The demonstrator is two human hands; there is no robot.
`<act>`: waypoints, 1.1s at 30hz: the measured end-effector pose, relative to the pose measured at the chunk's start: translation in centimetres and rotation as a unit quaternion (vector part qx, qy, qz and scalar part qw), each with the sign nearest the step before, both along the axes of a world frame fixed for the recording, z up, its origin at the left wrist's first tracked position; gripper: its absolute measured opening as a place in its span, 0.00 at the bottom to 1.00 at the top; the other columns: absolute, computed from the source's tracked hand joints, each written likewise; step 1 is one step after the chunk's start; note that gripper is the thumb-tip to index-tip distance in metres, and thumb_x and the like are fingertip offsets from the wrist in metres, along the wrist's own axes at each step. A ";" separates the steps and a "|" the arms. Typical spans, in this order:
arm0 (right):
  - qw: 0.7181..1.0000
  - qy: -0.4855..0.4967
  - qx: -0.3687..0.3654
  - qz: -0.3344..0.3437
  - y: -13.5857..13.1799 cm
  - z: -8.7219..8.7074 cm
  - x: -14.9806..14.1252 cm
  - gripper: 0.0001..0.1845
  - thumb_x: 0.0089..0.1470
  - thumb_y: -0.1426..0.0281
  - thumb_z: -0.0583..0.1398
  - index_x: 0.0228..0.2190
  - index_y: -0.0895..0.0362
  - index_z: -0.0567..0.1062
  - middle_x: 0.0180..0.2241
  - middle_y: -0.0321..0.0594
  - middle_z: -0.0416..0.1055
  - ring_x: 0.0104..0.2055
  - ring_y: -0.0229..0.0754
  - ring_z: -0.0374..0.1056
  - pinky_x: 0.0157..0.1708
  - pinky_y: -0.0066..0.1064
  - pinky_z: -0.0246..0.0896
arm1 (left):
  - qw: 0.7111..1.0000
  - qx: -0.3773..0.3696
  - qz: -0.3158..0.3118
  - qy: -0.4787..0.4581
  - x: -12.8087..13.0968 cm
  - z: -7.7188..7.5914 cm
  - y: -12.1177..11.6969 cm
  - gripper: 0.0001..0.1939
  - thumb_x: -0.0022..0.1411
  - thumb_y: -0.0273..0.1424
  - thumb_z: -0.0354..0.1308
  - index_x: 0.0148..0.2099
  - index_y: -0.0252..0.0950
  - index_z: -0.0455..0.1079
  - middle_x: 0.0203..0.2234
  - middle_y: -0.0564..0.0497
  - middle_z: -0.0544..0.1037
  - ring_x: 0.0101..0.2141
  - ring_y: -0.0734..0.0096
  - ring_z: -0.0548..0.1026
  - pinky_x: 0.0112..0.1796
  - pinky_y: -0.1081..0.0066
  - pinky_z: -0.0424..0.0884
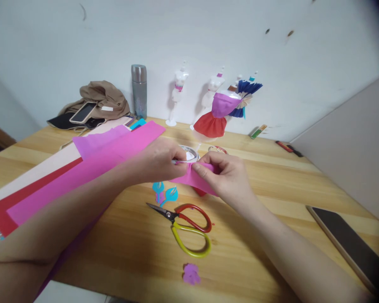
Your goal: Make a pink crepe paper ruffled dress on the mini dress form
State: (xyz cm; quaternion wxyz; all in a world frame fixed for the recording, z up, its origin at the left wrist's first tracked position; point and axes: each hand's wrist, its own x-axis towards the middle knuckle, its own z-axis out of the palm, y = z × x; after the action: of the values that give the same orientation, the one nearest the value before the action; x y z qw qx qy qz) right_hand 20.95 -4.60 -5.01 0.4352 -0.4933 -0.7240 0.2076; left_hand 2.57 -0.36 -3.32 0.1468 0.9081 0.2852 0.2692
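Observation:
A strip of pink crepe paper (194,179) is pinched between my two hands above the middle of the table. My left hand (159,162) is closed on its left end, and gathers show near the fingertips. Thumb and fingers of my right hand (225,172) grip the strip just beside them. Behind the hands, a roll of tape (189,152) is partly hidden. Below lie scissors (173,216) with one red and one yellow handle, blades apart. Blue paper leaf shapes (171,194) and a purple paper flower (191,273) rest nearby.
Long pink paper (113,155) and red paper (6,212) lie at the left. Small mannequins stand at the back, one in a purple and red paper dress (213,122). A thermos (139,92), a brown cloth bag (105,99) and a large phone (344,240) surround the workspace.

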 end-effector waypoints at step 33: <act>0.997 0.065 -0.039 0.022 0.3 0.2 0.8 0.16 0.48 0.64 0.64 0.17 0.52 0.66 0.16 0.34 0.62 0.19 0.37 0.57 0.19 0.32 0.48 | 0.985 -0.171 -0.005 0.000 -0.4 0.3 0.6 0.11 0.51 0.23 0.51 0.19 0.34 0.59 0.14 0.59 0.56 0.19 0.81 0.55 0.22 0.74 0.48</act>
State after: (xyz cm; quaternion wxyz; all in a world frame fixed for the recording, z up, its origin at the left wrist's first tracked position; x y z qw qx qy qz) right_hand 21.76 -4.30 -4.77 0.4571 -0.4791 -0.6961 0.2773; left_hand 2.20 0.23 -3.00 0.3017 0.8711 0.3223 0.2153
